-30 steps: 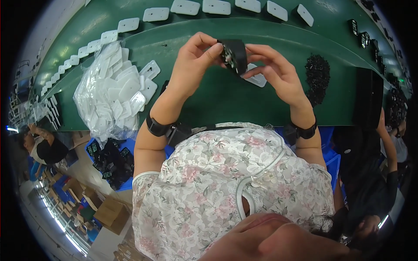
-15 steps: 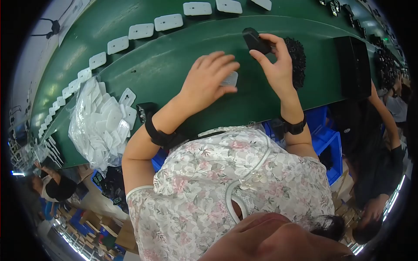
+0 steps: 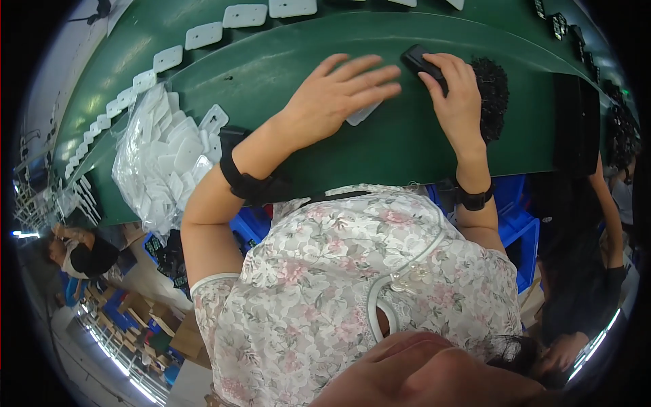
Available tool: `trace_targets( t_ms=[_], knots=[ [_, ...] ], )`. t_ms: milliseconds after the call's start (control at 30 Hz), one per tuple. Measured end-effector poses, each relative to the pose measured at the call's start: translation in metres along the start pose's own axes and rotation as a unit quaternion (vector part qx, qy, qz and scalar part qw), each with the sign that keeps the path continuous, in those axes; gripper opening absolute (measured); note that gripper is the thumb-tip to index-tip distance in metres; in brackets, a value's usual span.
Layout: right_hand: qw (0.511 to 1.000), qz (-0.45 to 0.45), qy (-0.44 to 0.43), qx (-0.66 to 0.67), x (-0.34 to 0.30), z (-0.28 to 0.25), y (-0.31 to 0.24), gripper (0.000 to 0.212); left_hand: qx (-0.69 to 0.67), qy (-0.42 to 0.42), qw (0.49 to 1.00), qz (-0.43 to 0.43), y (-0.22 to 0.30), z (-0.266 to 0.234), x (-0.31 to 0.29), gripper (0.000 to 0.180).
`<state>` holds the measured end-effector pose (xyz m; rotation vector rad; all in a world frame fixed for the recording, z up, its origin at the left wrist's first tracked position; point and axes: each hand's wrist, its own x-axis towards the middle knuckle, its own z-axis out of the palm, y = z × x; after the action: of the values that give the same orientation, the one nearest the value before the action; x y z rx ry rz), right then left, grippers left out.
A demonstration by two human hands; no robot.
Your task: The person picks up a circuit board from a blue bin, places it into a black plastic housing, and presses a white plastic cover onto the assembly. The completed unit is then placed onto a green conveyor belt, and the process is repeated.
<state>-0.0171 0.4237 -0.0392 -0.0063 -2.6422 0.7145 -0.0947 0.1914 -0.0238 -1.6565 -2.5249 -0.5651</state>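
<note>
In my right hand is a small black plastic housing, gripped between thumb and fingers just over the green table. My left hand is stretched out flat, palm down, its fingers apart and slightly blurred, pointing toward the housing without touching it. A light grey-white rounded plate lies on the table under the left fingers, partly covered by them. To the right of my right hand is a heap of small black parts.
A clear plastic bag spills white plates at left. Similar plates line the far raised strip. A black box stands at right; blue crates sit below the table edge. Another person's arm is at far right.
The whole view has shifted. My right hand has turned the black housing flatter and lower. My left hand has stretched its fingers out further toward it.
</note>
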Motion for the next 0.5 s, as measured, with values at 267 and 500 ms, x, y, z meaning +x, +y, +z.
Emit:
trace_targets(
  t_ms=[267, 500],
  knots=[
    [0.999, 0.028, -0.007, 0.021, -0.005, -0.006, -0.003, 0.034, 0.066, -0.119, 0.988, 0.078, -0.007, 0.002, -0.016, 0.057],
    [0.995, 0.041, 0.013, 0.091, -0.007, -0.006, -0.014, 0.033, 0.086, -0.016, 0.996, 0.009, 0.015, 0.011, -0.018, 0.041]
  ],
)
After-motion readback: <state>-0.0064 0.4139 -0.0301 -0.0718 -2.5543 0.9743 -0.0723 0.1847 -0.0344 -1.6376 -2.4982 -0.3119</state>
